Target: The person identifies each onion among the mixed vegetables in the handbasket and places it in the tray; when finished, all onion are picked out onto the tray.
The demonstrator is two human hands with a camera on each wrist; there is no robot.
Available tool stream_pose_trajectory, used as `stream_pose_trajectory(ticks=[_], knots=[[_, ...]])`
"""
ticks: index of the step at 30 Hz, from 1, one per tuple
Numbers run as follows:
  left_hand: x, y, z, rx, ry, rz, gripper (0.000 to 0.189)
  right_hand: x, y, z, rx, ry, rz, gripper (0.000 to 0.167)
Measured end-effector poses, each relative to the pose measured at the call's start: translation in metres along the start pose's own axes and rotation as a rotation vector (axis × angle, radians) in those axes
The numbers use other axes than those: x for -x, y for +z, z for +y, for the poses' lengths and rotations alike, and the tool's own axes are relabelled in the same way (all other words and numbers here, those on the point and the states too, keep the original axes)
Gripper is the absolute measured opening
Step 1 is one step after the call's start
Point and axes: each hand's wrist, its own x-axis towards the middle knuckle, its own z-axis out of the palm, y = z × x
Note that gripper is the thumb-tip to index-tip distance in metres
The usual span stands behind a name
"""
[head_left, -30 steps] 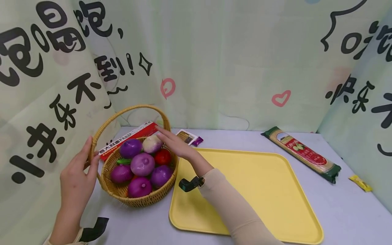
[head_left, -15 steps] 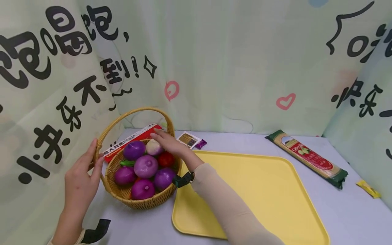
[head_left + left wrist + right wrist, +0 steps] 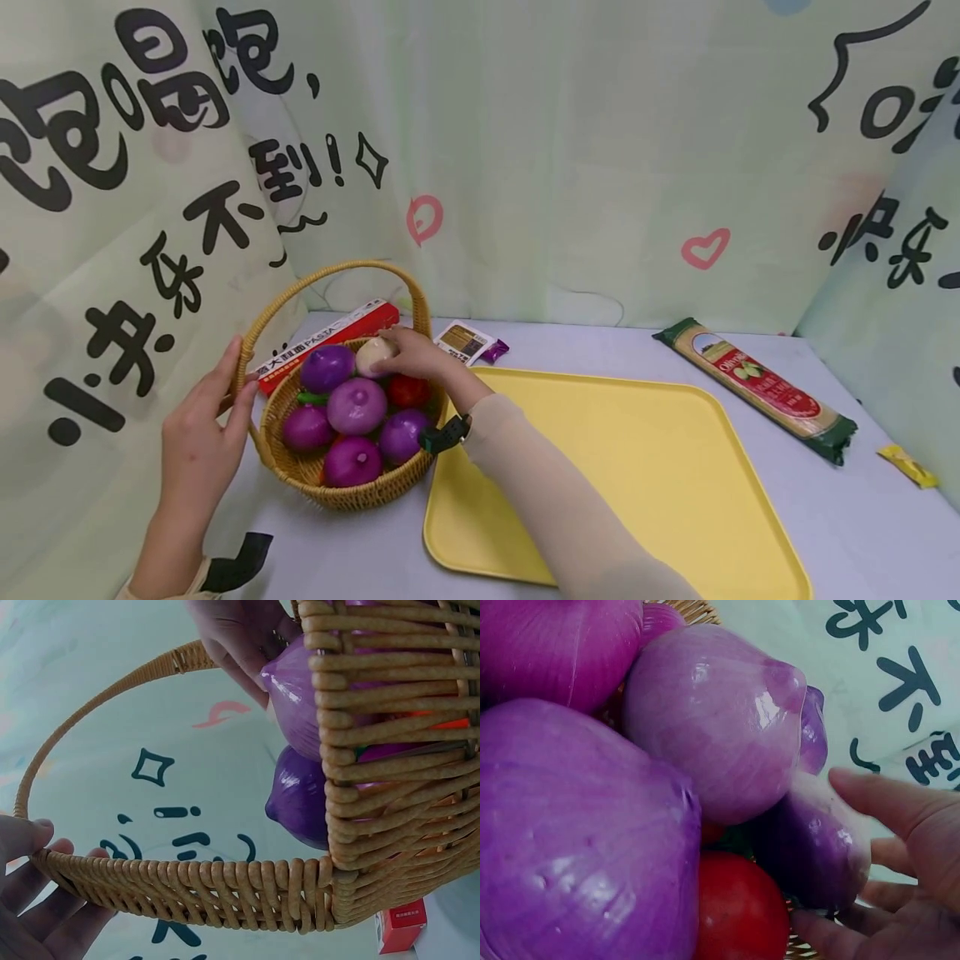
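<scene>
A wicker basket (image 3: 360, 498) on the left of the table holds several purple onions (image 3: 357, 407), a red tomato (image 3: 408, 391) and a bit of green. My left hand (image 3: 197, 442) grips the left side of its arched handle (image 3: 187, 889), thumb on one side and fingers on the other. Reaching over the far right rim, my right hand (image 3: 418, 354) grasps a round white-and-purple vegetable (image 3: 821, 847). In the right wrist view the thumb lies at its top, with the fingers along its far side. That vegetable still sits among the onions.
A yellow tray (image 3: 600, 475) lies right of the basket. Behind the basket are a red pasta box (image 3: 330, 337) and a small packet (image 3: 463, 342). A noodle pack (image 3: 757, 387) and a yellow sachet (image 3: 907, 465) lie at right. Printed curtains (image 3: 570, 167) enclose the table.
My right hand, earlier held flat above the white-and-purple vegetable, has lowered and curled its fingers and thumb round it. My left hand keeps its grip on the handle. The view has shifted slightly.
</scene>
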Motion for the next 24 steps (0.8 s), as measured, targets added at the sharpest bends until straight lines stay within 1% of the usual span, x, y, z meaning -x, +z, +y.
stream_pose_trajectory(ticks=[6,12,24], knots=[[0.0002,0.0002,-0.0003,-0.007,-0.020,-0.015,0.072,-0.0007,0.0011,-0.0003,0.040,-0.001,-0.007,0.065],[-0.0007,0.0001,-0.0001,0.005,0.000,-0.003,0.072,-0.0036,0.0030,-0.0001,0.086,0.009,0.013,0.066],[-0.0011,-0.0006,0.0007,0.003,-0.018,-0.017,0.067,-0.0039,0.0030,-0.0033,0.134,-0.024,0.043,0.064]])
